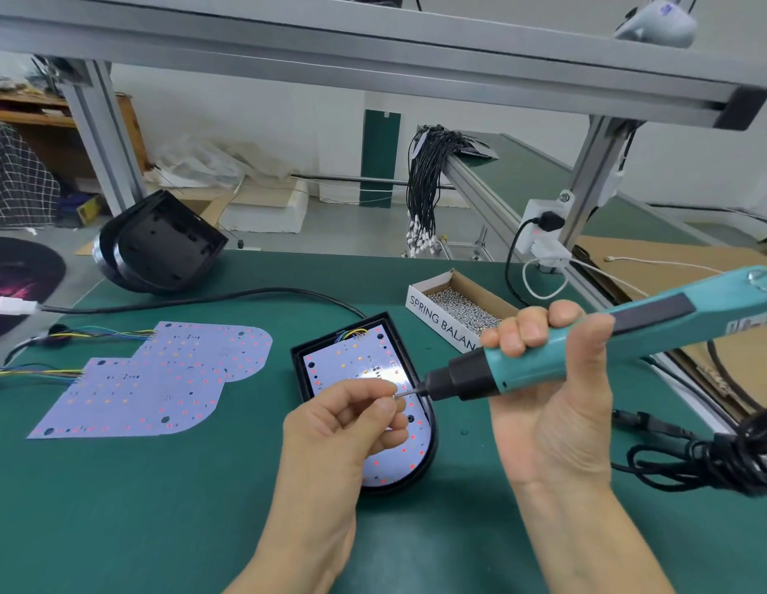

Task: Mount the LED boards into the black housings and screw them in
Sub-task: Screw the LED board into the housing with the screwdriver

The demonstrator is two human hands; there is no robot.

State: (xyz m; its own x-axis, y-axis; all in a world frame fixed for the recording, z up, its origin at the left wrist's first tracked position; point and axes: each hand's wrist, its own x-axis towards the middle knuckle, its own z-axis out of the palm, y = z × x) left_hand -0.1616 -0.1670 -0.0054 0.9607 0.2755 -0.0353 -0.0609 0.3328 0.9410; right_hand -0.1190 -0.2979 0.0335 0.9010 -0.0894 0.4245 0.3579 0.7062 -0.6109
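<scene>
right hand (553, 379) is wrapped round a teal electric screwdriver (587, 349), held up sideways with the bit pointing left. left hand (351, 418) has its fingers (388, 407) pinched on a tiny screw (394, 395) right at the bit tip. under both sits a black housing (431, 448) on the green tabletop (158, 508) with an led board (356, 366) lying in it. two more loose boards (158, 379) lie to the left, overlapping. box of screws (454, 310) sits behind, spare housings (158, 246) at the far edge.
</scene>
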